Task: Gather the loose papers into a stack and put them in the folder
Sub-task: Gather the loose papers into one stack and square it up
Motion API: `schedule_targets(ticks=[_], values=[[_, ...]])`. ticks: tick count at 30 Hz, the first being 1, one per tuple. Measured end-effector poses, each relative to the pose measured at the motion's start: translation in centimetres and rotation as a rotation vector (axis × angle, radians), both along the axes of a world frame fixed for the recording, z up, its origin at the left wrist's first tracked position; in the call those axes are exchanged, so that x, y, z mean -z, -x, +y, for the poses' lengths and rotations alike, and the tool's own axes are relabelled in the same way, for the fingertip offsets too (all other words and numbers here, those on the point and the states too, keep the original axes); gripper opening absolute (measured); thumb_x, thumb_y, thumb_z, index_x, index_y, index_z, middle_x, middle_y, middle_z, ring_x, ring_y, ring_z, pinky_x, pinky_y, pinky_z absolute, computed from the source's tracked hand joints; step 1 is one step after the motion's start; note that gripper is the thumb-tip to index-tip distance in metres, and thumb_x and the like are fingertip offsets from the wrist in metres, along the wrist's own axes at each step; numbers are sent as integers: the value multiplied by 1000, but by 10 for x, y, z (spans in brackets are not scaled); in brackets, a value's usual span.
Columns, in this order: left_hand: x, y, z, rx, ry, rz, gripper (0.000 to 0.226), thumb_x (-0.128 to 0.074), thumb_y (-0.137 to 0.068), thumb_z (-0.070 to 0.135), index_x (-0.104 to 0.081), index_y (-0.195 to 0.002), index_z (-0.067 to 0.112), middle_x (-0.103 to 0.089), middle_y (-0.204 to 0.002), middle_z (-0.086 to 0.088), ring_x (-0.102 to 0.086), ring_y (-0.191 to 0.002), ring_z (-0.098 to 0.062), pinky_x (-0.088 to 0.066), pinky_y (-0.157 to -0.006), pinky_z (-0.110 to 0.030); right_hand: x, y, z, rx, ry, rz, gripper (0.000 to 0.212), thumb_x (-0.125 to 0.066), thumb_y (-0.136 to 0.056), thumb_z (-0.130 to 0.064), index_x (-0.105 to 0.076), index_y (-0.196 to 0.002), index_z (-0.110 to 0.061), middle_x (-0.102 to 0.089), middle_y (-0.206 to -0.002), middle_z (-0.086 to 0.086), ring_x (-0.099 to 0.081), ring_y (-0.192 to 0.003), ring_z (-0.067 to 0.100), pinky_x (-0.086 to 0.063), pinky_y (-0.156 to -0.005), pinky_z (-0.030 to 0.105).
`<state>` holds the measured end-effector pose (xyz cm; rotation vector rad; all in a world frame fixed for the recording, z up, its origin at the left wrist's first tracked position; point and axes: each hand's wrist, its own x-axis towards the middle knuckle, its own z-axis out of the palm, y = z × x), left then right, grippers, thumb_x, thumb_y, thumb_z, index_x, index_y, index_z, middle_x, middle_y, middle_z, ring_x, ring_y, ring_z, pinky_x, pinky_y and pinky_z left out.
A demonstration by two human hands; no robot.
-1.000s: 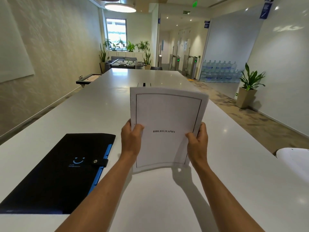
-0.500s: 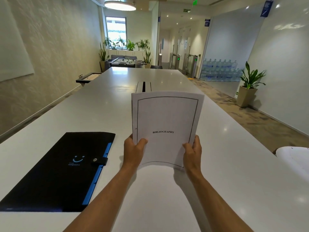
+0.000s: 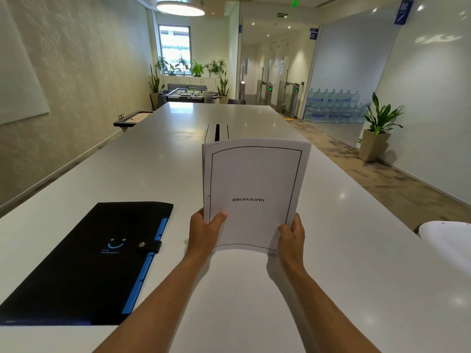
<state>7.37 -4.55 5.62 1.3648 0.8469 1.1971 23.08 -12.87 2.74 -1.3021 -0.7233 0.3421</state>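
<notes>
Head view: both bare forearms reach forward over the long white table.
Left hand: thumb on front, fingers behind, gripping the white paper stack at its lower left edge.
Right hand: clamps the lower right edge.
Stack: upright, edges aligned, bordered top sheet reads "BIBLIOGRAPHY".
Black folder with blue edge: flat, snapped closed, left of the hands.

My left hand and right hand are both closed on the upright stack of papers. The closed black folder lies flat well to my left, its snap strap fastened. Bare white table lies between folder and papers, and beyond them. A slot interrupts the tabletop farther ahead.
</notes>
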Motion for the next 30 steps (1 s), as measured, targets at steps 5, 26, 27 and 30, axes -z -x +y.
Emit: schedule_targets(ticks=[5, 26, 27, 30], values=[[-3, -3, 1, 8, 0, -27, 22, -63, -91, 11, -64, -112, 18, -69, -98, 4, -65, -93, -10, -50, -79, -20, -3, -8, 1, -24, 48, -37, 28, -41, -78, -9, -58, -100, -9, -61, -90, 1, -56, -75, 7, -45, -63, 9], [-3, -34, -20, 84, 338, -296, 21, -60, -93, 10, -60, -111, 22, -70, -102, 5, -67, -92, -11, -53, -82, -34, -9, 8, 6, -84, -164, 795, 42, -61, -82, 2, -63, -122, -9, -71, -114, 11, -67, -105, 29, -51, -96, 45], [0, -30, -17, 137, 339, -245, 26, -60, -93, 8, -59, -118, 17, -71, -106, 0, -69, -94, -14, -55, -80, -34, -11, 2, 5, -59, -152, 735, 41, -60, -83, 6, -62, -122, -6, -70, -114, 11, -67, -101, 28, -50, -95, 43], [7, -14, -1, 185, 398, -208, 38, -64, -89, 2, -54, -125, 9, -69, -116, -15, -70, -99, -26, -58, -81, -42, -22, -19, -4, -34, -78, 567, 35, -59, -83, 12, -65, -112, -7, -72, -98, 3, -68, -87, 20, -52, -82, 36]])
